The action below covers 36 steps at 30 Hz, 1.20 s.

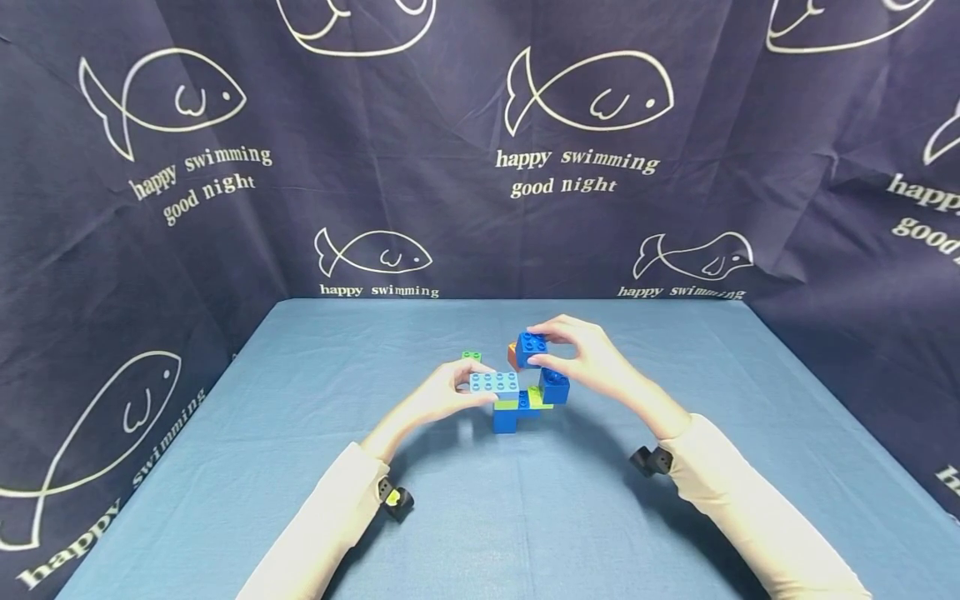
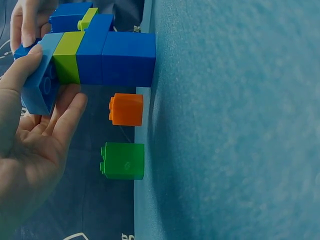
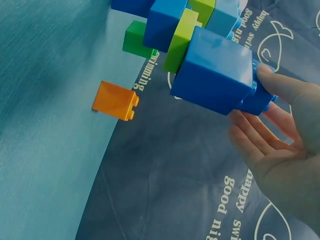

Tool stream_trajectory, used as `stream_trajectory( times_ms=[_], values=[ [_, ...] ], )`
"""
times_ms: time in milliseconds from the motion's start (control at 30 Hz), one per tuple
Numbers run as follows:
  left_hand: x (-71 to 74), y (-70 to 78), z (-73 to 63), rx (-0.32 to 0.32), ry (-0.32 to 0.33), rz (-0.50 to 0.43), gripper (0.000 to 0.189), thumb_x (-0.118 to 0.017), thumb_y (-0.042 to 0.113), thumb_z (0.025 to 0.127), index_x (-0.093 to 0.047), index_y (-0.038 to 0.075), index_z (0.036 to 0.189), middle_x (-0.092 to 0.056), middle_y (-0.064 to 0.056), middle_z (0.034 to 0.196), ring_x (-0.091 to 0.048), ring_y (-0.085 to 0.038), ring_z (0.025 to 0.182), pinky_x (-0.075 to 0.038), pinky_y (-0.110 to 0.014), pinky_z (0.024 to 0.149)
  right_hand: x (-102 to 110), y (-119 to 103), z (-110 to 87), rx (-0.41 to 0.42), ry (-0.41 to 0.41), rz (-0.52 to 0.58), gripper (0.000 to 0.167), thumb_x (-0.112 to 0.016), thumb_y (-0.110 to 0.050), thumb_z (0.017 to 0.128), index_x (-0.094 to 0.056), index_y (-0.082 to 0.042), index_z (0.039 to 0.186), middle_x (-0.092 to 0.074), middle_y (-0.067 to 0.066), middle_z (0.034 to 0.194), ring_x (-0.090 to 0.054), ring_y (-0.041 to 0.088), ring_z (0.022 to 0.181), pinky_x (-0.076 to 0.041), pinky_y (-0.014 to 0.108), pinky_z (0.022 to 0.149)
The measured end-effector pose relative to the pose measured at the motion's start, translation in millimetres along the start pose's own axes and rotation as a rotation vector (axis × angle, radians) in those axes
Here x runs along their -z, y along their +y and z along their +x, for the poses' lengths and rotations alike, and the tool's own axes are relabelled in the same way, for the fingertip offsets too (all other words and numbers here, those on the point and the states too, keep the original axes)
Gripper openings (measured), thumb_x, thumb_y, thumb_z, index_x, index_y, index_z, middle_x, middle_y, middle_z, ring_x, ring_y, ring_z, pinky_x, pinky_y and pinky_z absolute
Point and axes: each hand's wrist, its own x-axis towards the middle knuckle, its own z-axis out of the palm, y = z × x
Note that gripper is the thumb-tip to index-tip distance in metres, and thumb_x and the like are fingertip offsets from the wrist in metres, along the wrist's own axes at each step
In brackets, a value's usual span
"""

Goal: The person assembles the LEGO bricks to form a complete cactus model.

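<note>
My left hand (image 1: pixel 442 392) grips a light blue brick (image 1: pixel 495 383) by its ends, thumb on one side and fingers on the other. That brick sits on top of a lime green brick (image 2: pixel 68 57), above dark blue bricks (image 2: pixel 129 59) stacked down to the table. To the right, the build carries a second lime piece (image 3: pixel 182 42) with a large blue brick (image 3: pixel 215 72) on it. My right hand (image 1: pixel 588 354) pinches a smaller blue brick (image 1: pixel 532 346) right at the studded top of that large brick; some studs show between them in the right wrist view.
An orange brick (image 2: pixel 127 109) and a green brick (image 2: pixel 123 161) stand separately on the blue tablecloth (image 1: pixel 247 467), behind the build. A dark curtain (image 1: pixel 480 208) with fish drawings hangs behind the table. Small black devices (image 1: pixel 397 502) are strapped at both wrists.
</note>
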Motion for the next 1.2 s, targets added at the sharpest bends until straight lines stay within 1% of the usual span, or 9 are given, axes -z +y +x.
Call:
stream_trajectory(
  times_ms=[100, 233, 400, 567, 667, 833, 967, 1033, 1200],
  values=[
    [-0.3, -0.3, 0.3, 0.002, -0.002, -0.013, 0.033, -0.073, 0.015, 0.082, -0.062, 0.003, 0.110, -0.064, -0.011, 0.109, -0.062, -0.012, 0.093, -0.053, -0.026, 0.081, -1, -1, 1.2, 0.011, -0.002, 0.002, 0.041, -0.077, -0.020, 0.078, -0.065, -0.008, 0.115, -0.065, 0.006, 0.107, -0.065, 0.021, 0.098, -0.052, 0.038, 0.088],
    [-0.4, -0.4, 0.5, -0.001, -0.002, -0.005, 0.032, -0.072, 0.016, 0.082, -0.062, 0.004, 0.110, -0.064, -0.011, 0.110, -0.062, -0.012, 0.094, -0.053, -0.027, 0.082, -2, -5, 2.1, 0.010, -0.015, 0.014, 0.041, -0.077, -0.020, 0.078, -0.065, -0.008, 0.115, -0.066, 0.007, 0.106, -0.065, 0.022, 0.097, -0.052, 0.038, 0.088],
    [-0.2, -1.4, 0.5, -0.005, -0.006, -0.005, 0.032, -0.072, 0.015, 0.083, -0.062, 0.004, 0.110, -0.065, -0.011, 0.108, -0.062, -0.012, 0.092, -0.053, -0.027, 0.081, -4, -10, 2.4, 0.004, -0.024, 0.034, 0.045, -0.077, -0.020, 0.078, -0.063, -0.005, 0.118, -0.066, 0.009, 0.109, -0.065, 0.023, 0.098, -0.052, 0.039, 0.088],
    [-0.2, -1.0, 0.3, -0.005, -0.004, -0.006, 0.032, -0.072, 0.015, 0.082, -0.061, 0.004, 0.110, -0.065, -0.011, 0.106, -0.062, -0.012, 0.092, -0.053, -0.027, 0.081, -7, -13, 1.9, 0.035, -0.021, 0.031, 0.041, -0.076, -0.020, 0.078, -0.064, -0.004, 0.115, -0.067, 0.008, 0.106, -0.065, 0.023, 0.095, -0.053, 0.039, 0.086],
    [-0.2, -0.8, -0.3, -0.007, 0.008, 0.010, 0.033, -0.072, 0.015, 0.082, -0.060, 0.004, 0.111, -0.065, -0.010, 0.104, -0.062, -0.012, 0.091, -0.053, -0.027, 0.081, -9, -14, 1.7, 0.054, -0.020, 0.029, 0.040, -0.077, -0.019, 0.078, -0.065, -0.006, 0.113, -0.068, 0.007, 0.103, -0.065, 0.022, 0.094, -0.053, 0.038, 0.086],
    [-1.2, -2.2, -0.7, -0.005, 0.029, 0.042, 0.036, -0.073, 0.014, 0.082, -0.056, 0.003, 0.112, -0.063, -0.011, 0.102, -0.061, -0.010, 0.089, -0.051, -0.024, 0.081, -11, -16, 1.5, 0.071, -0.024, 0.037, 0.040, -0.079, -0.017, 0.075, -0.065, -0.006, 0.112, -0.069, 0.006, 0.101, -0.066, 0.021, 0.092, -0.054, 0.037, 0.084],
    [-1.4, -1.9, -0.7, -0.001, 0.028, 0.046, 0.036, -0.072, 0.011, 0.082, -0.055, 0.001, 0.112, -0.062, -0.012, 0.102, -0.060, -0.008, 0.088, -0.051, -0.024, 0.080, -12, -17, 1.7, 0.093, -0.030, 0.045, 0.040, -0.079, -0.015, 0.075, -0.065, -0.005, 0.112, -0.068, 0.006, 0.100, -0.066, 0.020, 0.089, -0.054, 0.037, 0.084],
    [-1.0, -0.1, -1.2, 0.007, 0.024, 0.049, 0.036, -0.071, 0.010, 0.082, -0.055, 0.000, 0.112, -0.062, -0.013, 0.103, -0.059, -0.007, 0.087, -0.051, -0.023, 0.079, -13, -18, 1.8, 0.106, -0.035, 0.047, 0.040, -0.079, -0.015, 0.075, -0.065, -0.004, 0.111, -0.068, 0.006, 0.099, -0.066, 0.019, 0.087, -0.054, 0.037, 0.083],
    [0.6, 20.7, -8.1, 0.016, 0.013, 0.053, 0.033, -0.070, 0.008, 0.083, -0.055, -0.002, 0.110, -0.062, -0.015, 0.102, -0.058, -0.005, 0.084, -0.050, -0.021, 0.078, -14, -19, 1.8, 0.122, -0.039, 0.042, 0.040, -0.079, -0.015, 0.075, -0.065, -0.004, 0.111, -0.067, 0.006, 0.098, -0.064, 0.017, 0.084, -0.055, 0.036, 0.083]
  ],
)
